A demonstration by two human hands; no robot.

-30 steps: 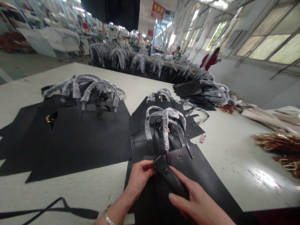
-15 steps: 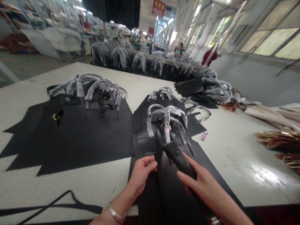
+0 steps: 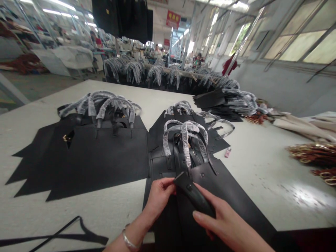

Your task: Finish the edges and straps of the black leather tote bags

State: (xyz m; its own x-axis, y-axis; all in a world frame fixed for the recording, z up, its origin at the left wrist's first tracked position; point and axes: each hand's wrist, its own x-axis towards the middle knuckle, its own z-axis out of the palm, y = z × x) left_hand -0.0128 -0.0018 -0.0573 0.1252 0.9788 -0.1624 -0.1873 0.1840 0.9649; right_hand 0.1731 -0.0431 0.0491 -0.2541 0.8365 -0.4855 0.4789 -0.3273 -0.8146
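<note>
A narrow black leather strap piece [image 3: 193, 194] lies across my right hand [image 3: 223, 224], which grips it from below near the table's front edge. My left hand [image 3: 159, 196] pinches the strap's upper tip between thumb and fingers. Under both hands lies a flat black leather bag panel [image 3: 231, 196] with handles wrapped in clear plastic film [image 3: 185, 138]. A silver bracelet sits on my left wrist.
A bigger stack of black bag panels [image 3: 105, 157] with wrapped handles lies left on the white table [image 3: 262, 168]. More panels sit behind and at far right [image 3: 225, 101]. A small pink lighter [image 3: 227, 152], a loose black strap [image 3: 65, 234] and gold hardware piles [image 3: 312, 154] lie around.
My right hand drew the strap piece back toward me and lower; my left hand's fingers closed on its tip. The view tilted slightly up.
</note>
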